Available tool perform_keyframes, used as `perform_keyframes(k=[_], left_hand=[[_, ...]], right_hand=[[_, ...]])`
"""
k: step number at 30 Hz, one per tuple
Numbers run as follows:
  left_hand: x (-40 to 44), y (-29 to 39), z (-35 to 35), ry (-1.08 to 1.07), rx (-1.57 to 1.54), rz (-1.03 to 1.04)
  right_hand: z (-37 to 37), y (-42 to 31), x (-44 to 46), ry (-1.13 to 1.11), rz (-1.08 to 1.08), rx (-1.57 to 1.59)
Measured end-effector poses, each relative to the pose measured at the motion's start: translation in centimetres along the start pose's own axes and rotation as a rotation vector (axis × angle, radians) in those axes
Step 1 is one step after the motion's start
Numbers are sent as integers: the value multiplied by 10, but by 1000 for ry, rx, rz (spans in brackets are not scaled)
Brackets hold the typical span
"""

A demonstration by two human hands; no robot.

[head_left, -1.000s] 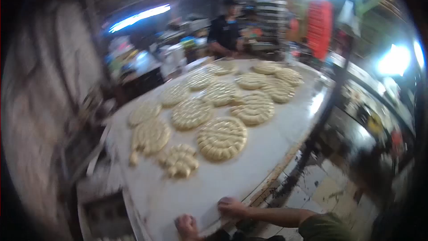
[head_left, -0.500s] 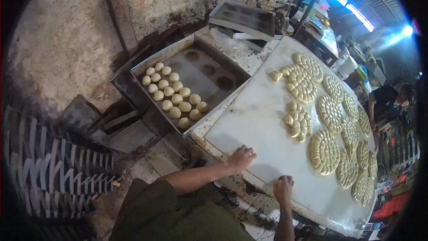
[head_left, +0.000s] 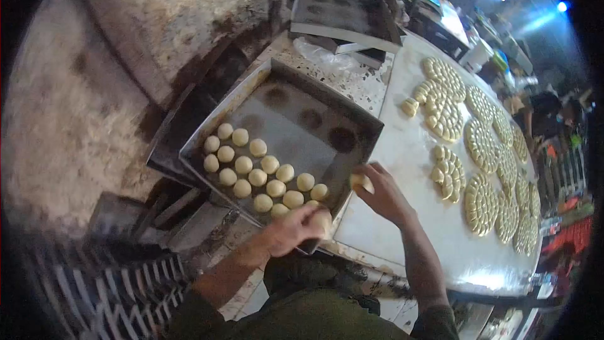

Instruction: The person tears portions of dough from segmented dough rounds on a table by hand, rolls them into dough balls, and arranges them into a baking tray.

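Note:
A metal tray (head_left: 301, 126) holds several round dough balls (head_left: 257, 177) along its near left part. My left hand (head_left: 296, 230) is closed around a dough ball (head_left: 323, 222) at the tray's near corner, somewhat blurred. Just past the tray's right wall, my right hand (head_left: 380, 192) grips another dough ball (head_left: 361, 182) between thumb and fingers. On the pale table (head_left: 377, 230) to the right lie several coiled, segmented dough rounds (head_left: 481, 204) and a smaller partial piece (head_left: 448, 174).
Empty-looking trays (head_left: 343, 17) are stacked behind the dough tray, near a clear plastic bag (head_left: 324, 56). The rough wall (head_left: 157, 12) rises at the left, with slatted metal racks (head_left: 119, 289) below. A person (head_left: 544, 113) stands at the table's far right.
Both hands have left the table's near edge. They moved to the tray and each now holds a dough ball. The view has shifted toward the tray.

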State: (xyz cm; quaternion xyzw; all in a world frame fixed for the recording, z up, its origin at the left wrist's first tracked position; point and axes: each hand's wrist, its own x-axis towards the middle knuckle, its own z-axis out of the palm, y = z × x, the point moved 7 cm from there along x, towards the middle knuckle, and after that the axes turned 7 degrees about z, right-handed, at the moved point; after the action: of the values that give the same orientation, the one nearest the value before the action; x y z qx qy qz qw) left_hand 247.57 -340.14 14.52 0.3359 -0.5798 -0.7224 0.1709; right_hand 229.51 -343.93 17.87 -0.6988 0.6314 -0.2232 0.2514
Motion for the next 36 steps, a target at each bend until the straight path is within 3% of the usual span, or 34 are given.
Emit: perform_keyframes(k=[1, 3, 7, 9, 10, 12, 13, 15, 17, 19, 21, 22, 24, 25, 26, 27, 28, 30, 31, 33, 34, 35, 36], left_hand=[[8, 5, -23, 97, -4, 14], [48, -12, -66, 154, 295, 305], [104, 22, -80, 136, 606, 414], [139, 0, -73, 16, 926, 363], [149, -10, -72, -12, 931, 366], [172, -33, -72, -143, 1074, 263], [179, -35, -71, -174, 1083, 276], [192, -50, -71, -340, 1155, 133], [198, -5, -88, -173, 886, 279], [208, 23, -102, -36, 812, 159], [214, 65, -78, 9, 802, 171], [224, 74, -52, -11, 826, 182], [239, 101, 10, -45, 442, 323], [240, 114, 61, -60, 356, 333], [259, 100, 95, -198, 307, 396], [270, 89, 132, -237, 276, 315], [279, 85, 172, -307, 428, 349], [306, 52, 223, -309, 472, 296], [324, 27, 235, -203, 438, 183], [357, -33, 254, -35, 381, -78], [369, -64, 264, 20, 355, -226], [381, -78, 286, 15, 360, -222], [393, -85, 304, 157, 100, -186]], right_hand=[[16, 4, 22, -4, 22, -48], [64, 30, 57, -142, 119, -428], [108, 64, 59, -220, 290, -621], [82, 33, 45, -60, 198, -534], [71, 27, 34, -52, 224, -525], [33, 11, 13, 208, 112, -453], [26, 21, -1, 225, 141, -452], [7, 61, -43, 262, 358, -74], [7, 131, -102, 375, 535, 68], [10, 217, -164, 491, 695, 220], [-8, 280, -208, 591, 773, -253], [-25, 293, -215, 617, 789, -236], [-86, 312, -220, 974, 841, -196], [-97, 326, -218, 994, 844, -171], [-111, 346, -214, 1031, 902, -181], [-123, 362, -210, 1060, 965, -187], [-133, 375, -199, 1073, 964, -168], [-139, 396, -176, 932, 1137, -207], [-144, 397, -170, 938, 1131, -190], [-137, 407, -160, 985, 1072, 383], [-128, 406, -157, 990, 1068, 393], [-117, 404, -163, 1183, 967, 425], [-117, 403, -174, 1374, 855, 446]])
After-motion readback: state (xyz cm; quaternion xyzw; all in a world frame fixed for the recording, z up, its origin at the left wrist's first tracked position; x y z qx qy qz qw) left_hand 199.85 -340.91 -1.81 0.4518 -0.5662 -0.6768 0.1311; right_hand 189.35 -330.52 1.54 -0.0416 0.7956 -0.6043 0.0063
